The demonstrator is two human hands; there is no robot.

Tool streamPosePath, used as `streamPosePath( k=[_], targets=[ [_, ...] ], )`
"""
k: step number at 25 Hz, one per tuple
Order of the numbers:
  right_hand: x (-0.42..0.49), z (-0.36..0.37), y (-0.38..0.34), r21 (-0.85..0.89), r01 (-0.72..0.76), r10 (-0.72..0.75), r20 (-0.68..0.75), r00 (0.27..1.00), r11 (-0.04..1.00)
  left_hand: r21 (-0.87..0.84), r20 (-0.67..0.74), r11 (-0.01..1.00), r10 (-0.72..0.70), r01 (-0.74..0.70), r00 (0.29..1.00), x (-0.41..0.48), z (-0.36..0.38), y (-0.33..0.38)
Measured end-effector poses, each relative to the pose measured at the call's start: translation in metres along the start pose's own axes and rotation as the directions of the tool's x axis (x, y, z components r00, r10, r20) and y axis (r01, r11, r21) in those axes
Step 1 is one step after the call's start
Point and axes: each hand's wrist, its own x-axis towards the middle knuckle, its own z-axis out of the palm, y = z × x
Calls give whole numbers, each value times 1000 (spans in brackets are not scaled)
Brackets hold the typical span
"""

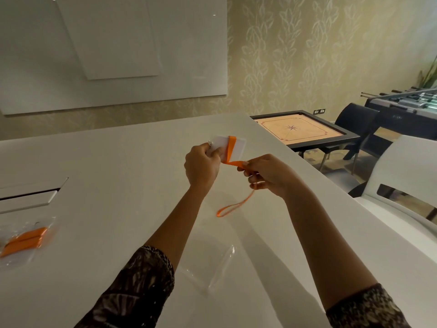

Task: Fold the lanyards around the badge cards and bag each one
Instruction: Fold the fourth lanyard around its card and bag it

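My left hand (202, 165) holds a white badge card (237, 147) up above the white table (113, 157). An orange lanyard (230, 147) crosses the card's face in one band and runs down to my right hand (268, 175), which pinches the strap. The rest of the strap hangs below my right hand as a loop (233, 205) ending near the tabletop. A clear plastic bag (212, 266) lies flat on the table between my forearms. At the left edge lies a second clear bag with an orange lanyard folded inside (23, 241).
A cable hatch with a raised lid (30, 195) sits in the table at the left. Off the table's right side stand a carrom board table (305, 130), a white chair (402, 176) and a foosball table (406, 102). A whiteboard (113, 50) covers the wall.
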Motion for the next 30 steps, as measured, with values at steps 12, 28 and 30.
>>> streamPosePath(
  k=[12, 28, 30],
  targets=[
    [16, -34, 6, 549, -186, 195, 42, 980, 815, -39, 415, 986, 161, -160, 895, -25, -2, -27],
    [13, 16, 46, -126, 366, -382, -141, 913, 922, -502, 695, 569, -184, 652, 695, -14, -18, -26],
    [15, 24, 45, -223, 364, -404, -172, 898, 904, -505, 680, 522, -249, 687, 689, -16, -15, -28]
  ],
)
